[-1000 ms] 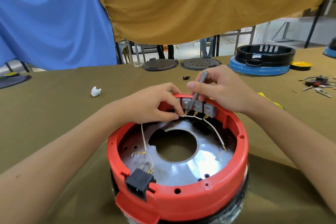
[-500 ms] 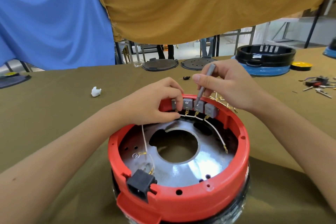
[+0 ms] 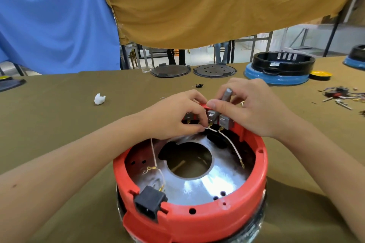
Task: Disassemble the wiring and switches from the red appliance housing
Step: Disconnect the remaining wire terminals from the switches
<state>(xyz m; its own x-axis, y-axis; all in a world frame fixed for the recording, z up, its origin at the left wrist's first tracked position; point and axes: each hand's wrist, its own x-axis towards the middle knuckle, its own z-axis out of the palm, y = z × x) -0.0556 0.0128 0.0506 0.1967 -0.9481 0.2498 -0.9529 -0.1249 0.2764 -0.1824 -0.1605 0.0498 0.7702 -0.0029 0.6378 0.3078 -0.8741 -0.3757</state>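
A round red housing (image 3: 197,221) lies open side up on the olive cloth, a shiny metal plate with a round hole inside it. Grey switches (image 3: 224,121) sit in a row at its far rim. White wires (image 3: 234,147) with brass terminals run from them; another white wire (image 3: 155,156) leads to the black power socket (image 3: 149,202) at the near rim. My left hand (image 3: 173,118) pinches a wire end at the switches. My right hand (image 3: 254,110) grips a grey metal tool (image 3: 226,94), held upright at the switches.
A white scrap (image 3: 99,99) lies left on the cloth. Two dark round lids (image 3: 170,70) and a black-and-blue appliance base (image 3: 280,69) stand at the far edge. Loose screws and small parts (image 3: 339,97) are scattered at the far right.
My right hand has swung the grey tool from a slant to nearly upright and come down closer to the switches. My left hand stays pinching at the wire ends.
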